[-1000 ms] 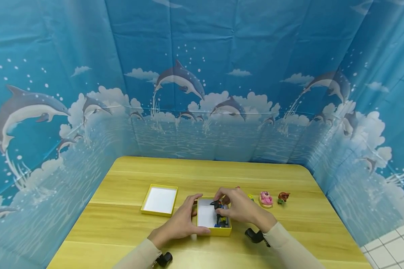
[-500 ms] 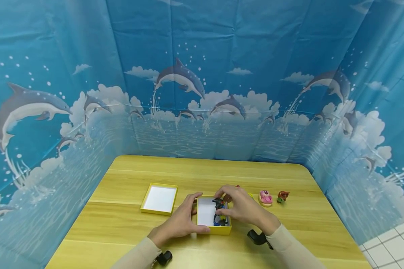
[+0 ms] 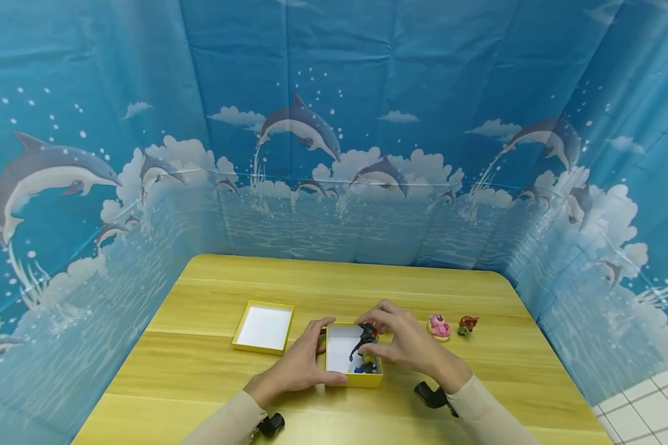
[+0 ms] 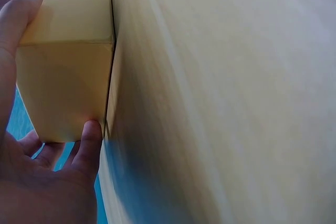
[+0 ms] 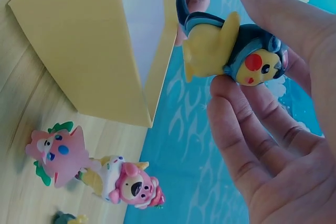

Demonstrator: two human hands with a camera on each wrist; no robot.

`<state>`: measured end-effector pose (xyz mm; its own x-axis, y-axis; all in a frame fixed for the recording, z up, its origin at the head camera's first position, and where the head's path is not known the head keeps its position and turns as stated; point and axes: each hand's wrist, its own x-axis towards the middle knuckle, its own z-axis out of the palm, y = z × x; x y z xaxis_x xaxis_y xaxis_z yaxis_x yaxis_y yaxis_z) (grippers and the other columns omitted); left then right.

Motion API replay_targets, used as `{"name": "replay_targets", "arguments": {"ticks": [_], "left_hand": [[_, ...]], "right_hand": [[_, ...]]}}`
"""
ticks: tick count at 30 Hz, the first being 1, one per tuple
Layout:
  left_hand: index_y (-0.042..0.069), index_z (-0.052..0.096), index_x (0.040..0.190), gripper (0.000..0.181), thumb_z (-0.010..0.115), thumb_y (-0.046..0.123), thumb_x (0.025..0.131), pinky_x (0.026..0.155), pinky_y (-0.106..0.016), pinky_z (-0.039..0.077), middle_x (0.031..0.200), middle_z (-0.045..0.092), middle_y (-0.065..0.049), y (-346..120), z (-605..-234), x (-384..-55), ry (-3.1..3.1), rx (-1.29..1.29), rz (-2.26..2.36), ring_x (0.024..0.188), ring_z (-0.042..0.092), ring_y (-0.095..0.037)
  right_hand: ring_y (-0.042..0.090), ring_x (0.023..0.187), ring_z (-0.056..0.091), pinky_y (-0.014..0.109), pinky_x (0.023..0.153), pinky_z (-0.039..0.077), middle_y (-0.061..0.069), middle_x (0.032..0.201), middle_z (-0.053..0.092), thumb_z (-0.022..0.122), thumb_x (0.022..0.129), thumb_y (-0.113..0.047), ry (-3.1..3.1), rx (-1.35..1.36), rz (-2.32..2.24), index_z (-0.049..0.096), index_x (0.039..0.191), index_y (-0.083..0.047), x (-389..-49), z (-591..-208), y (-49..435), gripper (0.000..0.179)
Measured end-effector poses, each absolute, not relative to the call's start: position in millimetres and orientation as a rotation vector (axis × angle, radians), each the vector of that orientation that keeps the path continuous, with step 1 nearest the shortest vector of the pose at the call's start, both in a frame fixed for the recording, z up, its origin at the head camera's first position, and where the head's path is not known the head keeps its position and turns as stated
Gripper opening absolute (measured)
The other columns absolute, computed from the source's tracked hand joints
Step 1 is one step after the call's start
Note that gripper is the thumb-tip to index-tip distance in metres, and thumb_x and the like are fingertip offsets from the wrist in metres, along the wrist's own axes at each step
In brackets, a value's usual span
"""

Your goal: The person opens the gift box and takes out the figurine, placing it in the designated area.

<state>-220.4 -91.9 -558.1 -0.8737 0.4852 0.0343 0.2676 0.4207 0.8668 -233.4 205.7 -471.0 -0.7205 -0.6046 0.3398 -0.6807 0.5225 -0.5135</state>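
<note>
A yellow-sided box [image 3: 354, 381] with a white inside stands on the table. My left hand [image 3: 300, 364] grips its left side, thumb at the front wall and fingers behind, as the box [image 4: 65, 87] in the left wrist view confirms. Over the box's right part, my right hand [image 3: 406, 340] holds a small toy figurine [image 3: 366, 337]. Seen from the right wrist, this figurine [image 5: 210, 48] is yellow with red cheeks and a dark blue hooded costume with a tail. Below it in the box, blue and dark parts show; whether they belong to another toy, I cannot tell.
A shallow yellow lid [image 3: 264, 327] with white inside lies left of the box. To the right stand a pink bear figurine [image 3: 438, 327] and a brown figurine [image 3: 467, 325]. The right wrist view adds a pink figurine with green leaves [image 5: 59, 153] beside the box.
In my right hand the figurine has turned, and its dark tail now points down-left over the white box floor. The right hand has shifted slightly right. The left hand stays on the box.
</note>
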Motion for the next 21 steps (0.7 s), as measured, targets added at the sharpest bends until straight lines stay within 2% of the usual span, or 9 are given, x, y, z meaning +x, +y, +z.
{"name": "replay_targets", "arguments": {"ticks": [4,8,14,21], "left_hand": [[0.015,0.025,0.185,0.125,0.101,0.051,0.092,0.117,-0.036,0.062,0.179,0.041,-0.015,-91.8,-556.0,-219.7,2.449,0.661,1.442,0.148,0.070,-0.031],[0.016,0.026,0.185,0.125,0.101,0.053,0.091,0.123,-0.044,0.059,0.179,0.042,-0.015,-91.7,-554.9,-218.8,2.482,0.658,1.414,0.151,0.067,-0.029],[0.018,0.027,0.185,0.126,0.100,0.057,0.091,0.129,-0.056,0.055,0.183,0.039,-0.015,-92.0,-555.1,-218.0,2.502,0.653,1.392,0.157,0.062,-0.032],[0.019,0.026,0.185,0.127,0.101,0.057,0.091,0.131,-0.057,0.054,0.184,0.038,-0.015,-92.1,-556.0,-217.8,2.484,0.641,1.412,0.158,0.062,-0.034]], "right_hand": [[0.009,0.095,0.071,0.034,0.086,0.071,-0.005,0.116,0.072,0.101,0.095,-0.031,-2.600,1.106,0.977,0.082,0.136,-0.020,-232.2,-470.7,209.2,0.046],[0.001,0.096,0.068,0.037,0.087,0.072,-0.008,0.115,0.071,0.102,0.093,-0.031,-2.589,1.070,1.023,0.082,0.133,-0.019,-230.3,-469.8,212.5,0.047],[0.002,0.093,0.069,0.035,0.082,0.071,-0.007,0.109,0.071,0.105,0.090,-0.029,-2.538,1.039,0.969,0.082,0.129,-0.020,-228.7,-470.0,219.3,0.046],[0.005,0.092,0.074,0.036,0.082,0.070,-0.006,0.116,0.076,0.104,0.091,-0.031,-2.566,0.962,0.942,0.080,0.127,-0.021,-225.3,-467.9,229.4,0.044]]}}
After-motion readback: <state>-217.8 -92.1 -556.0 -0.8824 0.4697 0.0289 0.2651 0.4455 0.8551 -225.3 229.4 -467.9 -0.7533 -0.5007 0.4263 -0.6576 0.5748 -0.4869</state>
